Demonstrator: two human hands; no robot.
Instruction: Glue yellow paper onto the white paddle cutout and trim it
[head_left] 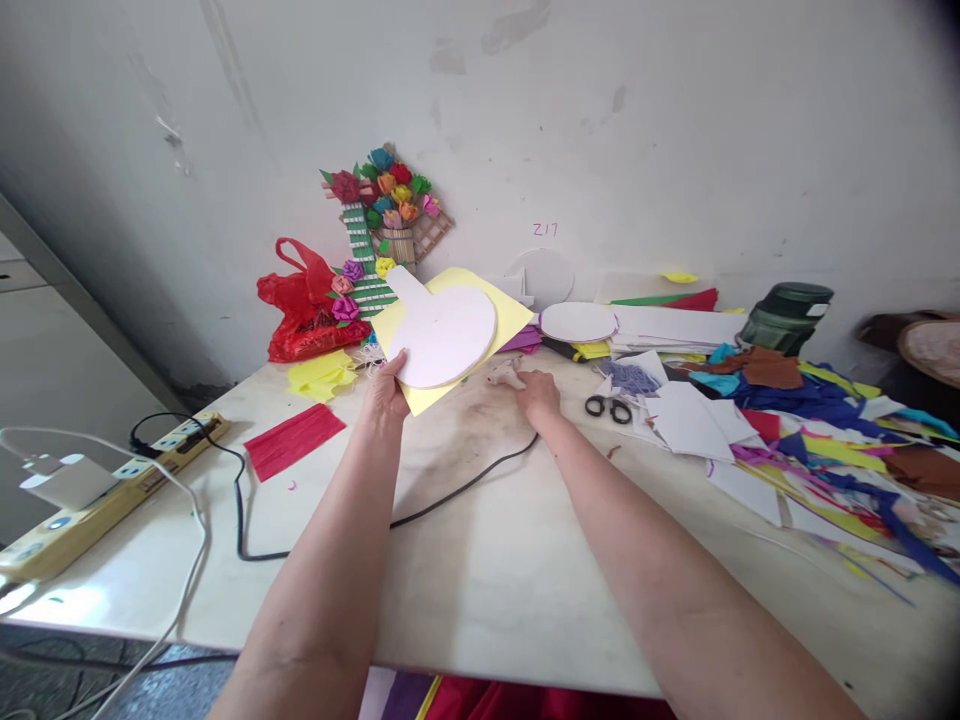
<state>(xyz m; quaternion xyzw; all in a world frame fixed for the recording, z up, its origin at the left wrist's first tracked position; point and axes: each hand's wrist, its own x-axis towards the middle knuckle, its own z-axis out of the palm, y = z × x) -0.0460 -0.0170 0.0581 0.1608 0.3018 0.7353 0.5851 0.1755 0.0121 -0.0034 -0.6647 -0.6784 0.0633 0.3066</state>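
My left hand (pixel 390 388) pinches a white round card cutout with a handle-like tab (pixel 442 335) along its lower left edge. A square of yellow paper (pixel 512 308) lies behind the cutout and is held together with it, tilted above the table. My right hand (pixel 538 398) is closed around the grip of a whitish hot glue gun (pixel 506 373) low at the tabletop, its nozzle pointing left. From the gun a black cord (pixel 469 485) runs left across the table, passing beneath my left forearm. Black-handled scissors (pixel 608 408) lie right of my right hand.
At left are a power strip (pixel 161 455), red crepe paper (pixel 294 440), yellow paper (pixel 322 375) and a red plastic bag (pixel 307 310). Paper flowers (pixel 397 190) stand against the wall. Paper scraps (pixel 817 430) and a dark green bottle (pixel 787 318) occupy the right.
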